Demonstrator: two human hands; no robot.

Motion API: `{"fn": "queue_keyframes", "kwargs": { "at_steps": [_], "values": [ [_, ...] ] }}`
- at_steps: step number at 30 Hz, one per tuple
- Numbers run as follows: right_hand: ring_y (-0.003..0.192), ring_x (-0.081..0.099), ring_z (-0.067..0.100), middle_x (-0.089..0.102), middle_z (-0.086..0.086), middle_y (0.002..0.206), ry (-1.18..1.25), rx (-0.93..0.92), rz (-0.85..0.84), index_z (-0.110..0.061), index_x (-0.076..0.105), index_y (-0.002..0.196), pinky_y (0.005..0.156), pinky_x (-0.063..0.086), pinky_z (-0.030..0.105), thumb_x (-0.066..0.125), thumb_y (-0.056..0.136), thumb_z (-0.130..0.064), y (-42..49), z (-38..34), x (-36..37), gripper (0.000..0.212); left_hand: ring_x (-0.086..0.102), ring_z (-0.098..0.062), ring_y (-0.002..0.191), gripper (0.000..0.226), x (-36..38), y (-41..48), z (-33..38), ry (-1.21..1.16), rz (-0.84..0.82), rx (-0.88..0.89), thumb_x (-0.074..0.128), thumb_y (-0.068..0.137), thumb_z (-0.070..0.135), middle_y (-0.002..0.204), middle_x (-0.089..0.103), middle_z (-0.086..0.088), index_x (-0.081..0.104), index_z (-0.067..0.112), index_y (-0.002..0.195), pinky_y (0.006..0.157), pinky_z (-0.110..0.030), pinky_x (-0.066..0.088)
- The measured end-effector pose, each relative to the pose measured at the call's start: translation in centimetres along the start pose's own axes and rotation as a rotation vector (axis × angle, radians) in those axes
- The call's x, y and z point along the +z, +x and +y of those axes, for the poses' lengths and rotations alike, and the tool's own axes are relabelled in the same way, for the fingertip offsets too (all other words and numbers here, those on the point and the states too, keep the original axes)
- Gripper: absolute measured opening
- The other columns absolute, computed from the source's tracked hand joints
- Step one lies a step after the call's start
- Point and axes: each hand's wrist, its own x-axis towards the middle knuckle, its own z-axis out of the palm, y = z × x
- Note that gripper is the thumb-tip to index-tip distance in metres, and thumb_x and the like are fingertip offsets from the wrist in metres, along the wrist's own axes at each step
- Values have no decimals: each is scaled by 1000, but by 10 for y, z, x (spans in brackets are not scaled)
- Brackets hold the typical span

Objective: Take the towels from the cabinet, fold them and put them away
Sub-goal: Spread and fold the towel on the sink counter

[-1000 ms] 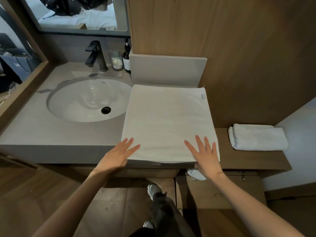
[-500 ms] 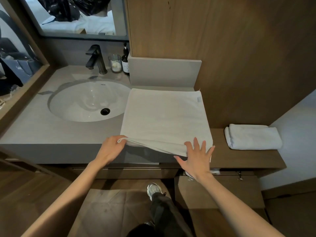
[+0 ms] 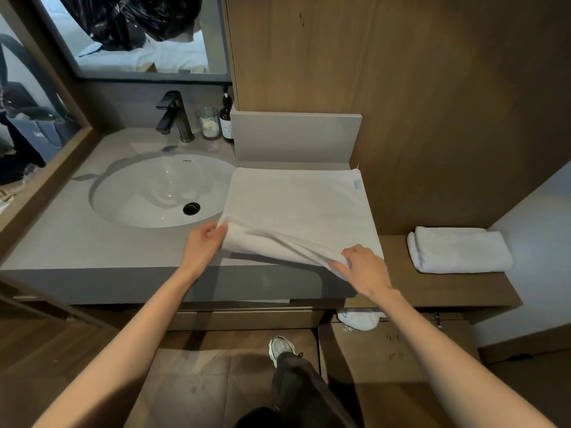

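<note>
I am standing at the grey worktop [image 3: 61, 248] with a white towel [image 3: 296, 208] lying flat on its right part, its far edge reaching toward the grey upstand at the back and its label at the far right corner. My left hand [image 3: 202, 245] is pinching the towel's near left corner, fingers and thumb curled round the cloth, so that grip is grasping the towel. My right hand [image 3: 364, 268] is pinching the near right corner in the same way, near the worktop's right edge, and that grip is grasping the towel too. Between my hands the near edge is lifting off the worktop and sagging in soft folds, while the far half is lying flat. A second, folded towel [image 3: 460, 250] is sitting on the lower wooden shelf [image 3: 448, 288] to the right, well apart from my hands. Below the shelf, another bit of white cloth [image 3: 360, 319] is poking out of the top of a wooden cabinet [image 3: 395, 350]. To the left, the oval sink [image 3: 160, 189] is sitting in the worktop, with a dark tap [image 3: 174, 115], a glass [image 3: 207, 123] and a dark bottle [image 3: 226, 118] lining the back edge.
</note>
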Motion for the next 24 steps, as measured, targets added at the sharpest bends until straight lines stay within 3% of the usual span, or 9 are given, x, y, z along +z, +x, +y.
{"fn": "queue_keyframes", "kwargs": {
  "at_steps": [2, 4, 9, 11, 13, 15, 17, 20, 24],
  "values": [
    [83, 62, 16, 66, 0, 97, 65, 23, -15, -22, 57, 98, 69, 48, 26, 38, 92, -64, 9, 4, -12, 47, 59, -4, 82, 19, 3, 8, 5, -6, 39, 12, 51, 97, 25, 92, 67, 3, 67, 18, 104, 69, -15, 43],
    [89, 65, 18, 69, 0, 105, 133, 45, 8, -23, 54, 115, 71, 50, 27, 47, 93, -56, 15, 3, -19, 41, 61, -8, 84, 21, 6, 19, 7, 6, 49, -9, 51, 97, 25, 94, 68, 1, 68, 15, 104, 70, -17, 45],
    [102, 60, 25, 65, 4, 117, 53, -145, 254, -20, 58, 120, 79, 49, 33, 66, 90, -18, 18, -17, -11, 31, 63, -25, 95, 28, 15, 47, -3, 88, 80, -123, 52, 94, 32, 98, 69, -8, 69, 11, 104, 76, -30, 45],
    [103, 61, 27, 64, 6, 121, -6, -225, 228, -16, 62, 120, 83, 52, 36, 71, 83, -3, 15, -23, 2, 40, 62, -27, 100, 32, 18, 55, -8, 121, 87, -162, 51, 94, 31, 105, 69, -10, 68, 8, 110, 77, -30, 43],
    [106, 62, 27, 62, 7, 127, -53, -262, 186, -16, 60, 125, 86, 53, 36, 69, 85, -6, 10, -22, 14, 42, 60, -28, 104, 34, 19, 62, -13, 158, 88, -192, 51, 94, 30, 110, 68, -10, 66, 7, 114, 81, -32, 44],
    [113, 61, 26, 57, 6, 136, -100, -280, 154, -19, 53, 133, 93, 51, 38, 61, 92, -24, 5, -16, 24, 42, 59, -31, 106, 35, 19, 68, -19, 202, 86, -209, 50, 94, 29, 114, 67, -12, 65, 6, 115, 87, -36, 44],
    [119, 59, 26, 52, 7, 141, -160, -294, 94, -21, 44, 141, 98, 48, 41, 64, 89, -37, 3, -9, 30, 59, 59, -33, 100, 30, 21, 71, -24, 240, 82, -197, 50, 95, 27, 107, 67, -15, 67, 4, 106, 82, -36, 43],
    [123, 56, 27, 51, 8, 143, -165, -283, 30, -22, 36, 147, 104, 41, 40, 81, 73, -21, 4, 3, 34, 86, 57, -32, 88, 27, 24, 73, -29, 287, 70, -193, 49, 96, 25, 90, 64, -15, 64, 4, 91, 72, -32, 37],
    [140, 36, 23, 35, 3, 154, -4, -282, 29, -22, 28, 151, 113, 15, 26, 59, 88, 0, 5, 10, 26, 74, 58, -34, 93, 28, 23, 77, -37, 273, 47, -214, 48, 96, 28, 91, 64, -14, 65, 6, 92, 74, -32, 37]
  ]
}}
